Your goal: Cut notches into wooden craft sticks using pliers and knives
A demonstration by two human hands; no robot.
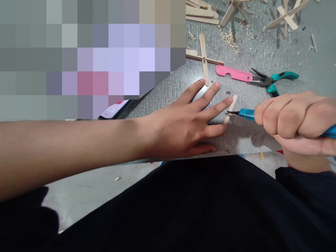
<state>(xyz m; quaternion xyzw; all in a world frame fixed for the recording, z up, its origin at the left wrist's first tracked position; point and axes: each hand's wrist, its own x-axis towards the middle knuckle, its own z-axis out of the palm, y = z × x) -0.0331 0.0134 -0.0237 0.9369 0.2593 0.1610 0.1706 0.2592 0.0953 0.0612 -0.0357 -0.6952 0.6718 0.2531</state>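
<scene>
My left hand [189, 122] lies flat on the table with its fingers spread. Two of its fingertips touch a short wooden craft stick [234, 100], one near each end. In my right hand [294, 119], closed in a fist, is a blue craft knife [246, 113]. Its dark blade points left and meets the stick between those two fingertips; whether it cuts in, I cannot tell. Just beyond my left fingertips stands a cross of joined craft sticks [203, 64]. A pink folding knife [233, 73] lies beside it.
Teal-handled pliers [267, 81] rest against the pink knife. Farther back are more crossed sticks [287, 16], a pile of craft sticks [202, 13] and wood shavings [231, 40]. A phone-like device [115, 109] shows partly beside my left forearm. Blurred blocks cover the upper left.
</scene>
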